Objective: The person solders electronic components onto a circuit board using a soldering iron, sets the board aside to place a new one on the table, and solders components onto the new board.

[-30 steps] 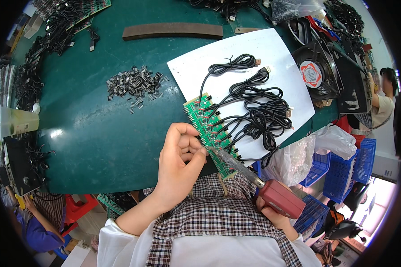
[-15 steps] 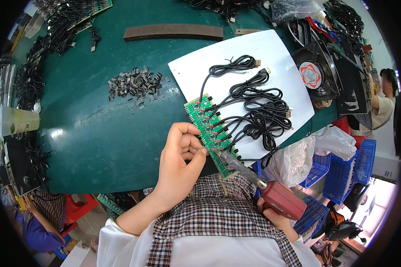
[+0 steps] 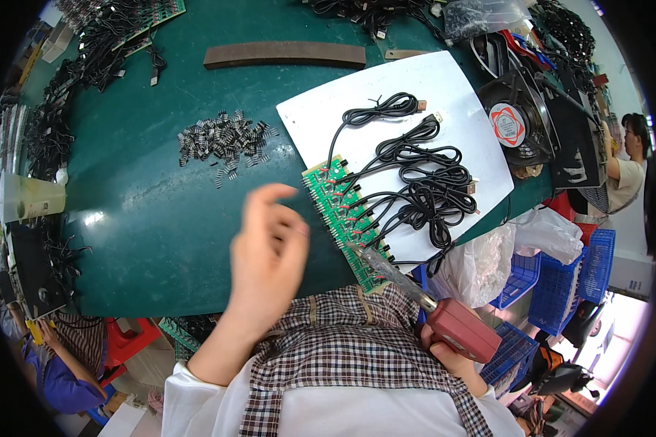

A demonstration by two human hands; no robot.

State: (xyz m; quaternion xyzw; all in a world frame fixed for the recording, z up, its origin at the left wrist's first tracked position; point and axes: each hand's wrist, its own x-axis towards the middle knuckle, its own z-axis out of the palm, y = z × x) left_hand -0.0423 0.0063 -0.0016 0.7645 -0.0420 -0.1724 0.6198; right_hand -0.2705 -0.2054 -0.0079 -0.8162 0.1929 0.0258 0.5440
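My right hand (image 3: 450, 355) grips the dark red handle of a soldering iron (image 3: 463, 329). Its metal barrel slants up and left, and the tip rests at or just over the lower part of a green circuit board panel (image 3: 333, 200). Black USB cables (image 3: 434, 171), coiled and tied, run from the board across a white sheet (image 3: 321, 105). Left of the board, my left hand (image 3: 266, 251) is lifted over the green table, slightly blurred, index finger extended and other fingers loosely curled. Nothing shows in it. Beyond it lies a pile of small black pin-like components (image 3: 226, 142).
A dark bar (image 3: 284, 54) lies at the far side. On the right stands a black fan (image 3: 517, 120); blue baskets (image 3: 557, 291) and plastic bags are below it. More cables and a translucent container (image 3: 33, 198) line the left edge. Other people work at both sides.
My left hand has drawn away leftward from the board's edge, its fingers spreading from a pinch. The soldering iron and right hand stay in place.
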